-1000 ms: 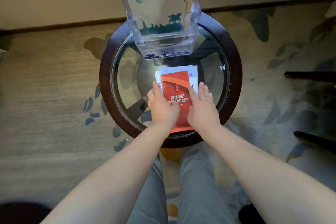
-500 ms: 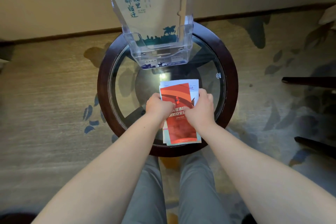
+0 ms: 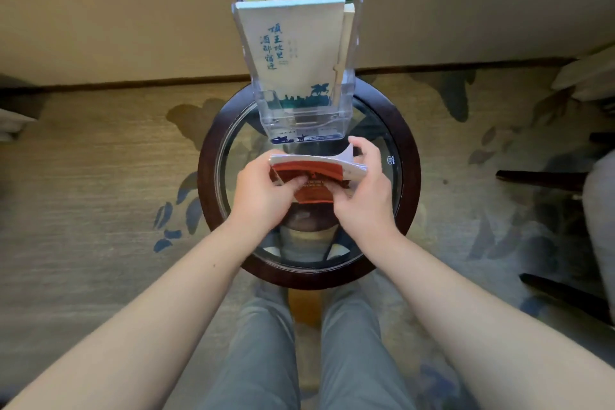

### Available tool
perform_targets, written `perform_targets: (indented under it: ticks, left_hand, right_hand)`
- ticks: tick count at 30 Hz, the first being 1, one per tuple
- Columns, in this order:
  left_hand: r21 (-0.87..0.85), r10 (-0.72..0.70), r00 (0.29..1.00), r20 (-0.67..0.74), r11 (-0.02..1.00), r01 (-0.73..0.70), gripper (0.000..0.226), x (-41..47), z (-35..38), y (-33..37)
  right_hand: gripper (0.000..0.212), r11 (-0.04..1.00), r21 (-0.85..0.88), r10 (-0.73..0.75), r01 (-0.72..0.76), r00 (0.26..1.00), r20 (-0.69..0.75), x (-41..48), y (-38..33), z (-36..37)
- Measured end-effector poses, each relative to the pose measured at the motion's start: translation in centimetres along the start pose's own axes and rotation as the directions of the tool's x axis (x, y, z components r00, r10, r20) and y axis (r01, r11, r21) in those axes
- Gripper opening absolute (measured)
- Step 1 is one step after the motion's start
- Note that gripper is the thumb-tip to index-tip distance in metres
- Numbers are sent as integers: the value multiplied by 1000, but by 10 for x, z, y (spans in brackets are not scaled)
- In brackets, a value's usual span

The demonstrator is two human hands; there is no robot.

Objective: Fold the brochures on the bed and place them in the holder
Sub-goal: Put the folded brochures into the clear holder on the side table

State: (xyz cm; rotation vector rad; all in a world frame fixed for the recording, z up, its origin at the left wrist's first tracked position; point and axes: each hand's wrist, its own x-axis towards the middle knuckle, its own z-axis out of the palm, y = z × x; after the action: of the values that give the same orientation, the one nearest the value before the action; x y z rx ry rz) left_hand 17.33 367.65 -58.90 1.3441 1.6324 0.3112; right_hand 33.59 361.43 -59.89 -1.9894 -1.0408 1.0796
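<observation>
Fingers of the left hand (image 3: pixel 263 190) curl round the left edge of the brochure stack (image 3: pixel 309 171); right hand (image 3: pixel 366 200) pinches its right edge. Stack has a red cover w/ white sheets behind, tilted, held over the middle of the round glass table (image 3: pixel 208 176). Just beyond, at the table's far side, stands the clear holder (image 3: pixel 299 116), w/ a cream brochure (image 3: pixel 293 43) upright in front & others behind. Patterned carpet (image 3: pixel 100 160) all round; grey trousers (image 3: pixel 263 359) at near edge.
</observation>
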Motion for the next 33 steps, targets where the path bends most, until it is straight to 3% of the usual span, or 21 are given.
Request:
perform_targets:
  ticks: [5,8,10,12,14,16,18,20,25,30,33]
  left_hand:
    - [69,77,997,2,995,-77,25,-17,-4,-8]
    - [258,213,977,26,942,-213,54,-23,-6,-9]
    - [414,362,931,38,843,-344,63,-25,-8,-10]
    - [563,515,854,82,683,-465,49,-22,-10,-13]
    - [667,599,792,120,542,-511,26,-18,-10,-15]
    - [716,641,749,165,445,-538,16,-18,-8,-14]
    - [740,679,705,202,365,-564,25,-23,-5,-13]
    - [736,668,701,250,339,-586,36,-26,-1,-9]
    - [771,527,781,335,322,-549,40,-23,5,-11]
    - [787,487,793,366,293,-543,19,-20,11,-14]
    - [788,426,810,403,289,-544,19,-22,4,-4]
  right_hand:
    - [39,993,-82,-79,81,996,26,-9,10,1]
    - [49,994,-85,-72,71,997,-3,-14,13,3]
    - [67,967,-151,-212,204,977,-35,-17,11,2]
    - [62,858,-332,-422,393,906,-19,-17,9,1]
    - [39,682,-529,-576,505,817,37,-14,7,-2]
    - [24,527,-646,-638,553,759,129,-11,8,-4]
    - [22,436,-681,-645,588,732,219,-7,7,-6]
    - [27,432,-657,-638,618,724,261,-5,3,-7]
    - [30,385,-693,-604,609,734,310,-5,4,0]
    - [26,255,-764,-488,593,761,428,-8,-6,7]
    - [32,262,-781,-437,567,791,428,-9,-21,4]
